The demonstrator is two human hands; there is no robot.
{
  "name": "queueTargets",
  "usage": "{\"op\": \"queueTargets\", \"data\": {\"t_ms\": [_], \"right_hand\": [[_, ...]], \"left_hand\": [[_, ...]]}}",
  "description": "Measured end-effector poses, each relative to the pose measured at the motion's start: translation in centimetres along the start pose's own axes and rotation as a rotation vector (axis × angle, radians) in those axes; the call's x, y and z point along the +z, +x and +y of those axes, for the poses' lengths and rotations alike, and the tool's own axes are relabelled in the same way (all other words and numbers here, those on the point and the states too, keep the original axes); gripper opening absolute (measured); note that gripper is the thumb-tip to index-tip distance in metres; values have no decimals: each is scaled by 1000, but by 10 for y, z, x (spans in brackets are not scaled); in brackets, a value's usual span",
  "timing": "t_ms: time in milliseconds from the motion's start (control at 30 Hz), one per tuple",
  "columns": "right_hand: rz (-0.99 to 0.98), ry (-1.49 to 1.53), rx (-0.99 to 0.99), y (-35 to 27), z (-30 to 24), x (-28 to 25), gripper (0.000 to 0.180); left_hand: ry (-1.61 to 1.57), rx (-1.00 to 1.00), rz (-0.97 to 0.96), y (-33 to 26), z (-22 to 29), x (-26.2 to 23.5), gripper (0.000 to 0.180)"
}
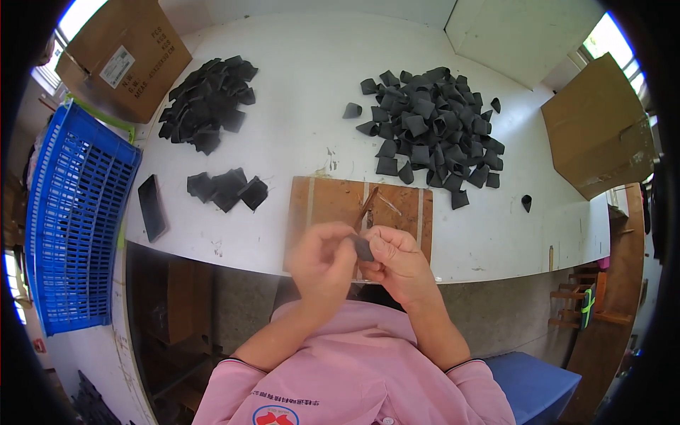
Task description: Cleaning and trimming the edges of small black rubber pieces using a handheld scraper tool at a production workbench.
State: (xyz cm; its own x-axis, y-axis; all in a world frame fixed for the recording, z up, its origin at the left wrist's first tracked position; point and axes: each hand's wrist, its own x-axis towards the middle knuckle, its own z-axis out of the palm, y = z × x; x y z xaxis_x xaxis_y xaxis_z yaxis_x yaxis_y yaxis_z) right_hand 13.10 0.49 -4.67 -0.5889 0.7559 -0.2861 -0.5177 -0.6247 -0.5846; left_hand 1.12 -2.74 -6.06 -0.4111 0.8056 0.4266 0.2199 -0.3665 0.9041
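My left hand [324,261] and right hand [402,261] pinch one black piece [363,249] over the wooden board [322,205], near side. Big pile [439,124] beyond board, rightward; phone [151,209] well left of it.

Blue basket [81,219], phone [151,208], cardboard box [598,131]

Item: one white worktable [304,106], surface stained, front edge curved in my lens. Item: pale wall [312,6], behind it. Items: two bright windows, upper left [74,15] and upper right [601,37]; I log daylight-white glare in both. Item: grey floor [510,304]. Item: brown wooden furniture [622,248], right side.
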Motion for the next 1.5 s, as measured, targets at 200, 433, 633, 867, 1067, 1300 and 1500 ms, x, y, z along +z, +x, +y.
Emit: {"op": "queueTargets", "data": {"t_ms": [200,433,633,867,1067,1300,1500], "right_hand": [[-157,-583,-350,13,-64,44,23],[-196,-447,-194,37,-49,15,24],[123,-955,-610,28,-49,15,25],[111,-1378,-1229,16,-43,31,34],[149,-1554,-1357,20,-48,39,25],[62,-1650,-1450,27,-45,28,17],[65,-1749,-1342,23,-44,32,12]], "left_hand": [[-1795,-934,-399,54,38,-14,22],[-1189,-857,-227,49,12,-10,18],[-340,-67,-84,61,27,3,35],[-174,165,-255,68,24,0,19],[-932,-352,-28,62,26,-4,7],[-808,-353,-68,50,28,-6,8],[-580,-278,-77,50,17,-13,5]]}}
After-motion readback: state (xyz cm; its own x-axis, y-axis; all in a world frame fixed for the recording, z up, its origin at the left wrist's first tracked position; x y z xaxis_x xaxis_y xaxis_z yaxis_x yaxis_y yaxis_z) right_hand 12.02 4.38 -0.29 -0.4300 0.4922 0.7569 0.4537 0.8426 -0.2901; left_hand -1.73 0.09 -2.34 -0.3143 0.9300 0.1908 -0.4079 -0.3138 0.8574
